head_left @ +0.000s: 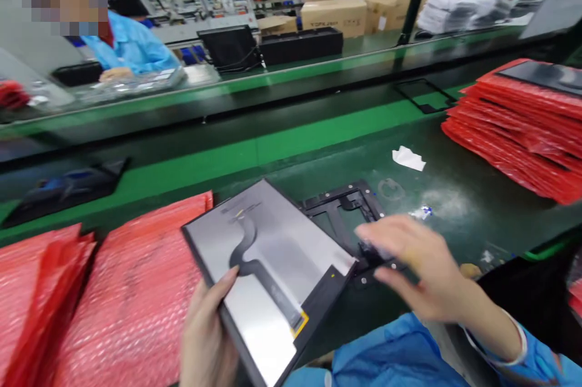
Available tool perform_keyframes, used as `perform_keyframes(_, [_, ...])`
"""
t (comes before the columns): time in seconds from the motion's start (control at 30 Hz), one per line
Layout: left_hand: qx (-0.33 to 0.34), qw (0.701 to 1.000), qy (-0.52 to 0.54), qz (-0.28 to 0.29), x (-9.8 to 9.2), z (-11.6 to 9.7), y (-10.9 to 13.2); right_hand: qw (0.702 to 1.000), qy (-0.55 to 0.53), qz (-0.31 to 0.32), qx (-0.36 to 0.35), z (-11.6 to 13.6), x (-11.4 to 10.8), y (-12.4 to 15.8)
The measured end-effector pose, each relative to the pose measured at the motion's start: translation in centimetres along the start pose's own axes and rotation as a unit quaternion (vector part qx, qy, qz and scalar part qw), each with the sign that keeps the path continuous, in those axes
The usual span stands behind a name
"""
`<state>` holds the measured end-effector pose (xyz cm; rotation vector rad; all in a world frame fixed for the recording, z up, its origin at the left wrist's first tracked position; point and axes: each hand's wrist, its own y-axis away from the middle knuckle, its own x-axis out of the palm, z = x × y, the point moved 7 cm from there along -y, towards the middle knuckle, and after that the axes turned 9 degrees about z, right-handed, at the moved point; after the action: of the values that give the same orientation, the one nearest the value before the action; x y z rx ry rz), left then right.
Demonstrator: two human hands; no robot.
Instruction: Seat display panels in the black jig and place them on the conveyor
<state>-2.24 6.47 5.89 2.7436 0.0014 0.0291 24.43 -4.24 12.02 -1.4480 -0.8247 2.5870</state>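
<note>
The left grip (209,326) pinches the display panel (291,241) near one edge, thumb tip at the ribbon cable (268,290), holding it tilted above the bench (468,205) beside the black frame (337,226). The right grip (413,259) is blurred over the frame; whether it pinches anything cannot be told. Risk: thumb pressure could crease the cable; the one-handed hold could let the panel slip. Bubble bags (136,290) at left: contents indistinct. Bag stack (513,132) at right: a dark sheet (545,76) rests on top.
</note>
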Motion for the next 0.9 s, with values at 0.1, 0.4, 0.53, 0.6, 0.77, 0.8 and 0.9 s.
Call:
perform_keyframes(0.1, [-0.047, 0.993, 0.112, 0.01, 2.4, 0.0, 0.2, 0.978, 0.0, 0.095, -0.185, 5.5, 3.2, -1.8])
perform_keyframes(0.4, [0.083, 0.97, 0.126, 0.19, 4.3, -2.7, 0.8, 0.992, -0.073, -0.09, -0.058, 1.6, 2.6, -3.2])
perform_keyframes(0.53, [0.2, 0.951, 0.069, 0.227, 2.4, -2.5, -0.6, 0.921, -0.167, -0.286, 0.206, -5.3, -0.5, -1.1])
perform_keyframes(0.6, [0.218, 0.957, 0.007, 0.192, 0.9, -1.1, -1.8, 0.863, -0.26, -0.304, 0.309, -8.2, -0.2, -0.1])
perform_keyframes(0.77, [0.169, 0.943, -0.199, 0.205, -0.2, 3.1, -3.4, 0.714, -0.421, -0.162, 0.536, -11.0, 3.7, 2.1])
perform_keyframes(0.8, [0.17, 0.932, -0.237, 0.216, -0.1, 3.5, -3.4, 0.71, -0.425, -0.141, 0.544, -10.9, 4.1, 2.3])
perform_keyframes(0.9, [0.206, 0.892, -0.326, 0.237, 0.7, 3.7, -3.2, 0.709, -0.425, -0.111, 0.552, -10.8, 5.0, 2.7])
